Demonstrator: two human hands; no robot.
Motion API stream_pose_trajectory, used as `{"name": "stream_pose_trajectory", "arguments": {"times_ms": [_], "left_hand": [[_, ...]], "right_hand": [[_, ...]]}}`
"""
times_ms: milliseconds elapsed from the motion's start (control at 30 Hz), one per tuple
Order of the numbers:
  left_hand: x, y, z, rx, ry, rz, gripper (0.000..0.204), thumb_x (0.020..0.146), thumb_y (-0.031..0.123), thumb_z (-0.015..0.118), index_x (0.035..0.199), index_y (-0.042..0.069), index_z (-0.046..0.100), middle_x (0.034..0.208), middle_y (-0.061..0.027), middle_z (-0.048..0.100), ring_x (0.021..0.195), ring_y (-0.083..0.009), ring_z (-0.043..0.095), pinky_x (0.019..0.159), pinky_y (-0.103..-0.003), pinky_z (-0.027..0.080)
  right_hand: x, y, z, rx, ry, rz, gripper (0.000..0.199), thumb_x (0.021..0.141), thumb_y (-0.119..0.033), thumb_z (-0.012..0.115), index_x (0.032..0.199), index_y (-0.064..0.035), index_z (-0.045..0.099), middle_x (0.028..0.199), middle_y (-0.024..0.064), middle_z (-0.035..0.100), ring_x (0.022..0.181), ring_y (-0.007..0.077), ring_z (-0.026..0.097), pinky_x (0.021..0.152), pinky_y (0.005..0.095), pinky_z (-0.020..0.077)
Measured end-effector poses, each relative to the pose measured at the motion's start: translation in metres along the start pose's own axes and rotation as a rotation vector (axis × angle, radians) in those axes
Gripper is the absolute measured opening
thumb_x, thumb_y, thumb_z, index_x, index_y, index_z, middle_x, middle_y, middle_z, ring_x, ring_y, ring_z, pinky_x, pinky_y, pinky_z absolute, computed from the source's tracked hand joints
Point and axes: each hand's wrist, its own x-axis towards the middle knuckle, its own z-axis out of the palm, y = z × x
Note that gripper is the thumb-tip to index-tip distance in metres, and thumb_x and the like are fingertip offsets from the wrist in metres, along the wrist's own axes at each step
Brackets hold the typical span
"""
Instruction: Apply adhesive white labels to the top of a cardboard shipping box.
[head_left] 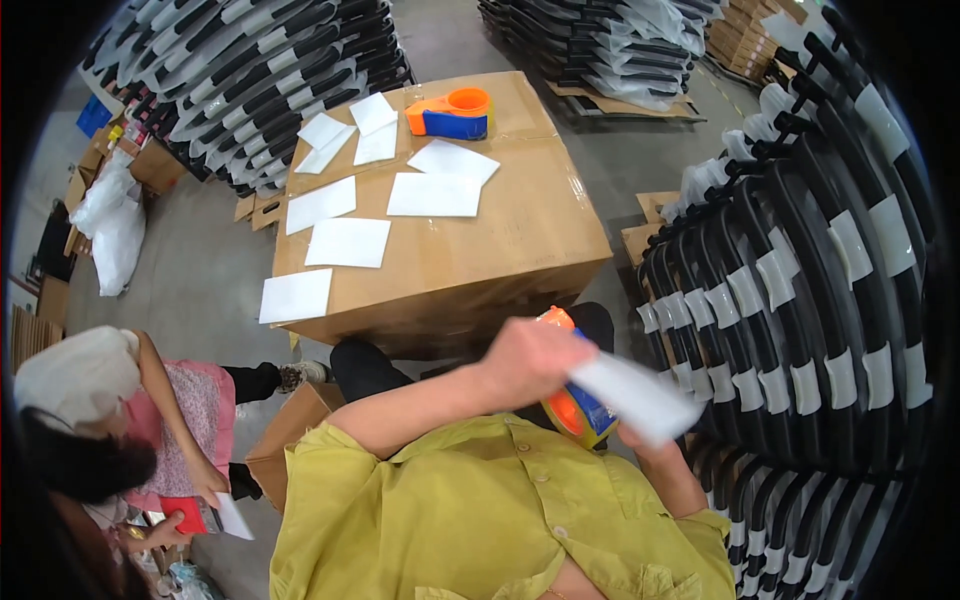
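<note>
My left hand [533, 357] reaches across my chest and grips a blurred white sheet [640, 398]. Just beneath it is an orange and blue tape dispenser [578, 415], held from the right by my right hand [633, 438], which the sheet mostly hides. Ahead stands a large cardboard box [470, 270] with several white sheets [348, 242] spread over its top. A second orange and blue tape dispenser [450, 112] rests at the box's far edge.
Stacks of black curved parts with white wrapping [800, 290] crowd the right side, and more stand at the back left [250, 70]. A seated person in pink [180, 420] at the lower left holds a red item and paper. A small cardboard box [290, 430] sits by my left side.
</note>
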Motion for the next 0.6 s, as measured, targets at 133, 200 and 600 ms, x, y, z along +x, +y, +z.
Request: {"name": "stream_pose_trajectory", "arguments": {"times_ms": [133,200,600], "left_hand": [[0.021,0.050,-0.013,-0.376,-0.191,0.315,0.014,0.062,0.004,0.058,0.076,0.008,0.058,0.069,-0.0068,0.057,0.063,-0.0192,0.057,0.057,-0.030,0.050],[0.051,0.023,-0.021,-0.148,-0.063,0.259,0.016,0.063,0.003,0.057,0.078,0.007,0.059,0.073,-0.0077,0.058,0.064,-0.0200,0.058,0.058,-0.030,0.049],[0.154,-0.356,-0.163,0.947,-0.124,-0.411,0.029,0.083,0.026,0.047,0.105,0.009,0.048,0.089,-0.0142,0.057,0.083,-0.0308,0.054,0.074,-0.041,0.042]], "right_hand": [[0.029,0.020,-0.001,0.131,0.236,0.278,0.026,0.081,-0.025,0.055,0.088,0.0000,0.058,0.079,0.0056,0.060,0.067,0.0100,0.056,0.065,0.0227,0.0441],[0.026,0.038,-0.012,0.097,0.327,0.121,0.027,0.082,-0.021,0.053,0.096,0.0019,0.054,0.086,0.0067,0.060,0.077,0.0115,0.056,0.071,0.0253,0.0442],[0.024,-0.007,-0.022,0.293,0.340,0.332,0.029,0.077,-0.018,0.059,0.093,0.0059,0.054,0.081,0.0070,0.061,0.067,0.0123,0.058,0.063,0.0249,0.0461]]}}
